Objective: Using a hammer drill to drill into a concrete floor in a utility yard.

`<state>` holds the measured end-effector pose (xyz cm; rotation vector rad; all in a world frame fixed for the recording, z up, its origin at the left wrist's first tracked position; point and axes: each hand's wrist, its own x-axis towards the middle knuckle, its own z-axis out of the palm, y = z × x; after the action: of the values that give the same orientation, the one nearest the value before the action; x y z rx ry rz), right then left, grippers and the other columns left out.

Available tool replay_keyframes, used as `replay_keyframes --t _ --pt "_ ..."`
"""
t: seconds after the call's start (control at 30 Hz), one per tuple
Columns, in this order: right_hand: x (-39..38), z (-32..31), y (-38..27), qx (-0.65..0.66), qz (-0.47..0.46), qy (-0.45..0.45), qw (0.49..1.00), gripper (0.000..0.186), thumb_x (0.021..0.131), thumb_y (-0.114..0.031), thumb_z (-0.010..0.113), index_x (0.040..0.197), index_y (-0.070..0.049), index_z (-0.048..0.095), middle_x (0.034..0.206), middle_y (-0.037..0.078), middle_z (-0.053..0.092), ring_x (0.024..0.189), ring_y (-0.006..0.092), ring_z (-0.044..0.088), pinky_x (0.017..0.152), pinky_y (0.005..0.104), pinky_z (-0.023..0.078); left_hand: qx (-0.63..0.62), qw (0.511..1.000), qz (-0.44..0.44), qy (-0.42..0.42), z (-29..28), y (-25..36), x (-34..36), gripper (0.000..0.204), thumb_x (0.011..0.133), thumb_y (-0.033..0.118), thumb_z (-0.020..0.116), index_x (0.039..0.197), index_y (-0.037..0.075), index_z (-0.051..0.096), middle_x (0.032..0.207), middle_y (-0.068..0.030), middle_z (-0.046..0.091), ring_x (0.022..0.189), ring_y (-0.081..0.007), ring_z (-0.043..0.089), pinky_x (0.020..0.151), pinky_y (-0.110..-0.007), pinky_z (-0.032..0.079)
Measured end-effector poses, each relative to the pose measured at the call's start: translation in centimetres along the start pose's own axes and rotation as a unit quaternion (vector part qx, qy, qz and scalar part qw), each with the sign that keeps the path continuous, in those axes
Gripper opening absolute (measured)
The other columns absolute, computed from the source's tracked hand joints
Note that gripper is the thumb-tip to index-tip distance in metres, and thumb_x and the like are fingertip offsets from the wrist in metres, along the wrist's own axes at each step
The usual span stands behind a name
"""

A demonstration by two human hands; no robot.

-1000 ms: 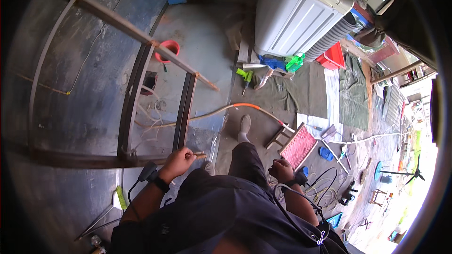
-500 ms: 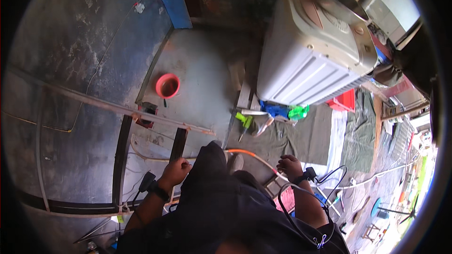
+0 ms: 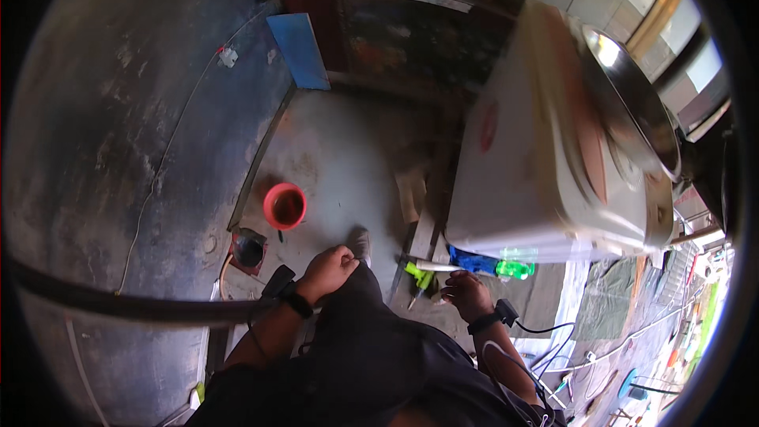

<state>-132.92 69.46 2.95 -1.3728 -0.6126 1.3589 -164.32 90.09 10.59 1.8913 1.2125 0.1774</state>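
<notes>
My left hand (image 3: 330,270) is closed in a loose fist against or just above the dark trousers at my left thigh, with nothing seen in it. My right hand (image 3: 466,297) hangs to the right of my legs, fingers curled, also with no object showing. Straps with small dark devices sit on both wrists. Beyond my right hand on the floor lie a bright green tool with a thin tip (image 3: 419,277), a clear green plastic bottle (image 3: 515,269) and a blue item (image 3: 473,259). Ahead of my left hand stands a red bucket (image 3: 285,205).
A white washing machine (image 3: 506,182) with a shiny metal basin (image 3: 632,103) on top stands ahead right. A dark rail (image 3: 134,304) crosses at left, before a stained grey wall (image 3: 103,150). A blue board (image 3: 299,51) leans far ahead. Dark cloth (image 3: 605,296) covers floor at right.
I have stepped forward, one foot now further ahead. The bucket and washing machine sit lower in view. Both hands have shifted upward, the left toward my thigh.
</notes>
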Motion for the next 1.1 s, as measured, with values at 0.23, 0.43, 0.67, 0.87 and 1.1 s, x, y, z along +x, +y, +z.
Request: replay_keyframes --t 0.23,0.43,0.67,0.87,1.1 --pt "17.6 11.1 -9.7 0.168 0.151 0.025 0.974 0.024 0.09 -0.013 0.049 0.109 0.0 0.053 0.093 0.013 0.059 0.076 0.0269 0.064 0.067 0.0375 0.055 0.025 0.999 -0.023 -0.027 -11.1 -3.6 10.4 0.028 0.084 0.028 0.064 0.094 0.001 0.062 0.088 -0.0162 0.067 0.084 -0.0325 0.066 0.075 -0.039 0.051" --pt "28.5 15.4 -15.9 0.256 0.178 0.006 0.95 0.03 0.089 -0.015 0.047 0.115 0.0 0.052 0.097 0.013 0.059 0.081 0.0262 0.064 0.074 0.038 0.054 0.032 0.999 -0.023 0.018 -18.8 -2.1 18.4 0.026 0.085 0.025 0.063 0.091 0.0 0.063 0.085 -0.0174 0.067 0.08 -0.0315 0.066 0.071 -0.04 0.051" --pt "38.0 15.4 -19.6 0.284 0.152 0.043 0.946 0.029 0.089 -0.014 0.048 0.114 0.0 0.052 0.1 0.012 0.059 0.082 0.0258 0.064 0.075 0.0395 0.054 0.034 0.999 -0.019 0.014 -23.1 -0.1 27.4 0.023 0.086 0.023 0.064 0.093 0.001 0.063 0.086 -0.0167 0.067 0.08 -0.0291 0.065 0.073 -0.038 0.051" --pt "45.7 14.1 -21.7 0.3 0.139 0.056 0.942 0.025 0.089 -0.016 0.05 0.11 -0.003 0.052 0.093 0.011 0.06 0.081 0.0277 0.064 0.074 0.0398 0.054 0.051 0.999 0.0 0.016 -25.8 0.7 37.1 0.022 0.085 0.022 0.065 0.093 0.002 0.063 0.09 -0.0174 0.066 0.083 -0.0316 0.065 0.074 -0.039 0.051" --pt "51.9 11.6 -24.3 0.316 0.149 0.11 0.931 0.019 0.091 -0.015 0.048 0.106 -0.006 0.055 0.093 0.01 0.062 0.083 0.0269 0.064 0.075 0.0397 0.053 0.134 0.986 0.08 0.065 -30.6 2.5 48.4 0.02 0.084 0.02 0.064 0.093 0.003 0.062 0.09 -0.017 0.065 0.084 -0.035 0.063 0.074 -0.042 0.05"
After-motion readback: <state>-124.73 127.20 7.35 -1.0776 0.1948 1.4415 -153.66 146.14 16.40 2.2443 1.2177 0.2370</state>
